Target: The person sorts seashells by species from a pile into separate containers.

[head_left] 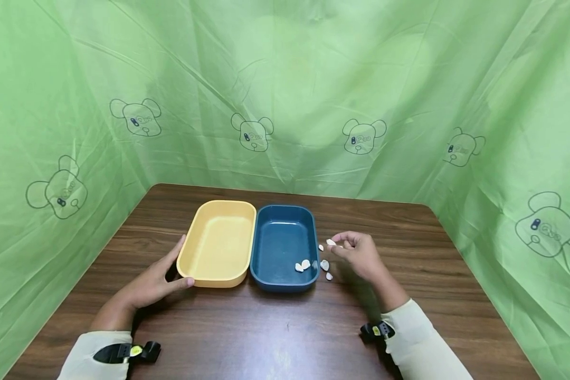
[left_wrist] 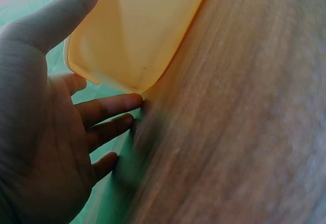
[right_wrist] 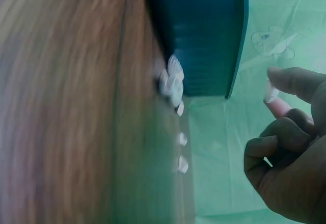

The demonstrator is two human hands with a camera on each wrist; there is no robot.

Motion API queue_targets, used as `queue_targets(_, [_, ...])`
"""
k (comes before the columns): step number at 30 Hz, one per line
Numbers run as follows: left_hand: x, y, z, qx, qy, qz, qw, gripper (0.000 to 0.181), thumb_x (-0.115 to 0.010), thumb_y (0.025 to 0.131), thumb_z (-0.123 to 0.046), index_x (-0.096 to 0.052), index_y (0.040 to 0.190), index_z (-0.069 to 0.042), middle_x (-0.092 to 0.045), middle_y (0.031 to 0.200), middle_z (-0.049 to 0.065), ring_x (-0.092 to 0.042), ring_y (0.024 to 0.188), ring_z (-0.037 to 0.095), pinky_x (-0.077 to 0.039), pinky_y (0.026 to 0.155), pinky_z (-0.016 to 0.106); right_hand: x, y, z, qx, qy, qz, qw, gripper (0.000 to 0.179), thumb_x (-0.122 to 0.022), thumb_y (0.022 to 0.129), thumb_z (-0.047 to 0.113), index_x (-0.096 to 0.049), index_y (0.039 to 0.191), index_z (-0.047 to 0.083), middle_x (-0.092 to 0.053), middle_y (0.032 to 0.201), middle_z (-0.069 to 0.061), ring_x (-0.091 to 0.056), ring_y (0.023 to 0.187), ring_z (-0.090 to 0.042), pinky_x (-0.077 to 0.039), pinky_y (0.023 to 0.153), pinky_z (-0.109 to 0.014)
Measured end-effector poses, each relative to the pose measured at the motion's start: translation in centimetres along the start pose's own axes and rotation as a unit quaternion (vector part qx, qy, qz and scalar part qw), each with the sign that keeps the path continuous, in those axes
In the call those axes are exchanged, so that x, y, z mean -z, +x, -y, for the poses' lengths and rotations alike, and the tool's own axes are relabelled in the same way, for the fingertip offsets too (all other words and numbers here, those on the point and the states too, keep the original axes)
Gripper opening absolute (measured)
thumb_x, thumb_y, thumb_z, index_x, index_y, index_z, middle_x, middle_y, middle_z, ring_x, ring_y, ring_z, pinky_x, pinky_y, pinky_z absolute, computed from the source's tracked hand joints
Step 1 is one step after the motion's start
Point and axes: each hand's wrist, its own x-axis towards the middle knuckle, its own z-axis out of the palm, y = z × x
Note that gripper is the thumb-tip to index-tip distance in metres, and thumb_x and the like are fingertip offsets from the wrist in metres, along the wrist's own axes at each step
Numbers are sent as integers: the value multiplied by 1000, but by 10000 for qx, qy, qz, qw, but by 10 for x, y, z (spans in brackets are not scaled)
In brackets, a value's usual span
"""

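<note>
A white seashell (head_left: pixel 331 242) is pinched between the thumb and index finger of my right hand (head_left: pixel 359 257), just right of the blue tray (head_left: pixel 285 287). The right wrist view shows this shell (right_wrist: pixel 270 90) raised above the tabletop, with my other fingers curled in. Several more white shells (head_left: pixel 325 265) lie on the table along the blue tray's right side. Inside that tray, a couple of shells (head_left: pixel 306 264) sit near its front right. My left hand (head_left: pixel 149 282) spans the front left corner of the yellow tray (head_left: pixel 217 283), thumb at the rim, fingers loosely extended beside its wall (left_wrist: pixel 137 56).
The two trays stand side by side on a dark wood-grain table (head_left: pixel 285 338). Green cloth (head_left: pixel 304 79) with printed mouse-like faces surrounds its back and sides. Each wrist carries a black strap (head_left: pixel 377 331) with a small camera.
</note>
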Motion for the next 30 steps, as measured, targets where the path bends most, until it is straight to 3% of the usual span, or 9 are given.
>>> queue_targets(12, [-1,1,1,-113,-32,-1,9999,117,-85,96,-24,-1,178,-28,-17,182,24,-25,159,56,-13,109,-3,-18,3,15,-11,142,461,9988,20,-85,93,10,-80,108,-2,-36,59,9,-35,56,-8,-29,53,-22])
queue_targets(25, [-1,2,0,-88,-75,-2,9999,117,-84,97,-23,-1,178,-30,-17,182,23,-25,159,54,-13,109,-3,-34,9,20,170,223,453,9986,20,-85,93,6,-81,110,-2,-34,60,7,-33,56,-9,-29,55,-23])
queue_targets(30, [-1,2,0,-96,-72,2,9999,117,-84,96,-23,-1,178,-30,-17,182,23,-25,159,56,-13,109,-3,-38,9,16,311,394,471,9976,28,-84,95,7,-79,122,-3,-35,60,7,-35,55,-9,-36,56,-21])
